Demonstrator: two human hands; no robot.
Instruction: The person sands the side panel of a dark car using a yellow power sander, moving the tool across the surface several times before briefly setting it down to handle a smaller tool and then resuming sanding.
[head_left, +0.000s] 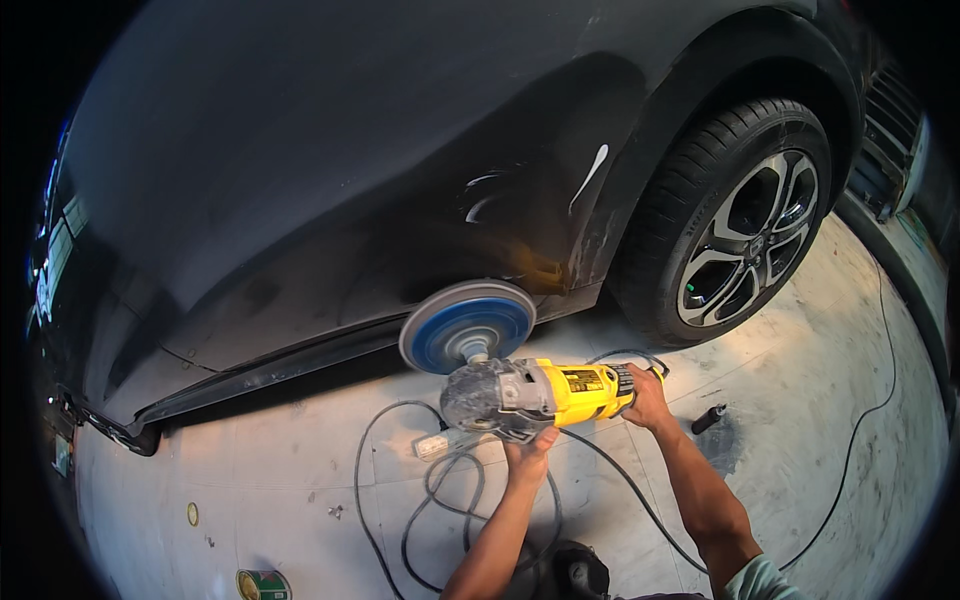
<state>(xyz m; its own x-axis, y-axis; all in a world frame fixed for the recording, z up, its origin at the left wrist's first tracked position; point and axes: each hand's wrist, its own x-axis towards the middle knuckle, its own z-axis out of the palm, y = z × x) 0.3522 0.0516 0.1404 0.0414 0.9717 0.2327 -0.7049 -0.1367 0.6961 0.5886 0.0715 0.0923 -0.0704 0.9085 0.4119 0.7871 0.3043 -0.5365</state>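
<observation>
Both my hands hold a yellow and grey power polisher (585, 388). My left hand (529, 455) grips it from below near its dusty head. My right hand (646, 397) is wrapped round the rear of the body. The round pad (471, 326), with a blue backing, faces the lower part of a dark car body panel (360, 217); whether it touches is hidden. The pad looks blurred. White streaks of compound (589, 178) mark the panel above and to the right of the pad, near the wheel arch.
A car wheel (750, 240) stands at the right. Black cable (420, 517) lies in loops on the tiled floor, beside a white power strip (442, 444). A dark bottle (708, 419) lies right of my right hand. An open can (262, 584) is at the lower left.
</observation>
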